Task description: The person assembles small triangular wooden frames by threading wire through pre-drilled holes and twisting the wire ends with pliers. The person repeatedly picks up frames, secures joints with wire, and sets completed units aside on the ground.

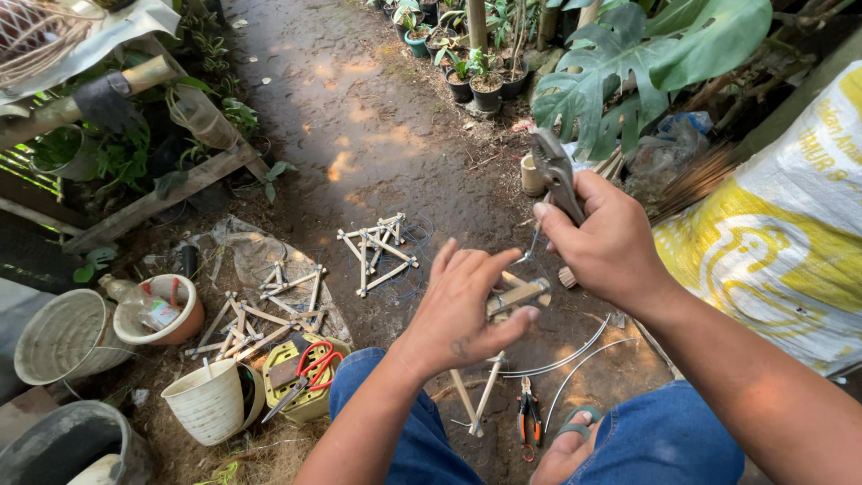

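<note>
Head view: right hand (611,247) clamped on pliers (555,175), left hand (467,310) pinching bamboo frame (516,295) w/ fingers.

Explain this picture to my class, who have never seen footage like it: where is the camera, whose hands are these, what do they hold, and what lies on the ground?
The camera sits on a person's head and looks down, so both arms reaching in from below are that person's own. They sit in blue jeans on a dirt path in a garden.

The right hand grips grey metal pliers, whose tip points down at a thin wire. The left hand pinches a small frame of bamboo sticks.

On the ground lie finished stick frames, more sticks, a yellow tray with red-handled scissors, a white pot, an orange pot and small orange-handled pliers. A yellow and white sack stands to the right.
</note>
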